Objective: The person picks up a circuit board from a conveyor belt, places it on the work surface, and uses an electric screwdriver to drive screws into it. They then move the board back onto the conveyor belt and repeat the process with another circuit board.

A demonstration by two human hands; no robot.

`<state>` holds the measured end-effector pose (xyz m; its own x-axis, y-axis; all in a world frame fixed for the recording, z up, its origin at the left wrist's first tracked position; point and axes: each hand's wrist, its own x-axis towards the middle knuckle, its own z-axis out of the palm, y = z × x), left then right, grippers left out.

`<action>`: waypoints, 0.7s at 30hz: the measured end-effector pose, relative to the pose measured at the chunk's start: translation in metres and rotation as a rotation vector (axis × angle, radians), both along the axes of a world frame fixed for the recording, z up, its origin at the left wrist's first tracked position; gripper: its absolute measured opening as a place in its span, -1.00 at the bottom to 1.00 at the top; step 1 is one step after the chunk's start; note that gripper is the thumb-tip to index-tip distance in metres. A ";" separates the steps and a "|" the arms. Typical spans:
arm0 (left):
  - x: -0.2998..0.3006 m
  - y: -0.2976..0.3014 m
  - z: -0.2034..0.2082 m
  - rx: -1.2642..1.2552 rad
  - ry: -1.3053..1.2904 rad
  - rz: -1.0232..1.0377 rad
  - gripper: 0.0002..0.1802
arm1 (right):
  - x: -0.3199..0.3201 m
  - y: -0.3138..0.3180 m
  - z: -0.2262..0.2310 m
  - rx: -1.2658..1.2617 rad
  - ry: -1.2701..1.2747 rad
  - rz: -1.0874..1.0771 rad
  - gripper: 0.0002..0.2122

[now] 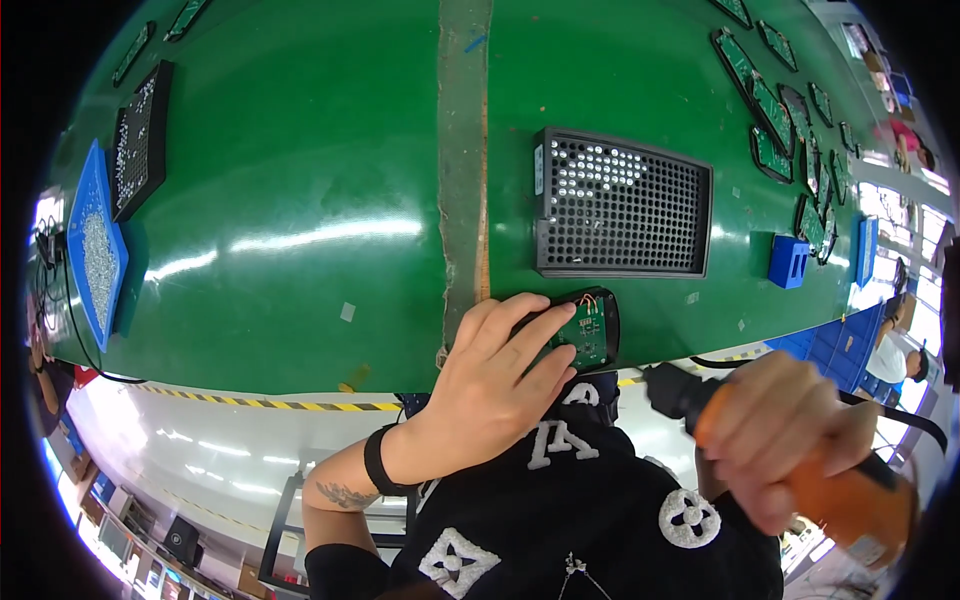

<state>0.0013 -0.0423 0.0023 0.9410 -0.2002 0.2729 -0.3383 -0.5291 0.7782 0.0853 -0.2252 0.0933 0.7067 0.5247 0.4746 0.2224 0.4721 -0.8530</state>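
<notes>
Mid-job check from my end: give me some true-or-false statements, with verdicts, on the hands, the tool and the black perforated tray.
1. The left hand touches the black-cased circuit board. True.
2. The right hand holds an orange-and-black power tool. True.
3. The tool's tip is on the board. False: it is apart from it, to the right of the case.
4. A blue block stands to the right of the black perforated tray. True.
5. Every hole in that tray is filled. False: the bright pieces sit mostly toward its upper left, and many holes look dark.
</notes>
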 end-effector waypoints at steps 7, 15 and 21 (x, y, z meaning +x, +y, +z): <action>-0.003 0.010 0.012 0.005 0.038 0.111 -0.65 | 0.040 0.030 -0.001 -0.049 -0.174 -0.126 -0.71; -0.012 0.023 0.010 0.098 0.151 0.267 -0.59 | 0.044 0.048 -0.006 -0.175 -0.129 -0.099 -0.71; -0.013 0.023 0.006 0.053 0.149 0.279 -0.61 | 0.044 0.052 -0.009 -0.182 -0.113 -0.086 -0.71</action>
<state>-0.0121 -0.0188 0.0083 0.9904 0.0611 0.1241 -0.0588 -0.6263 0.7774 0.1298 -0.1729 0.0844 0.7001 0.5491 0.4565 0.3546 0.2876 -0.8897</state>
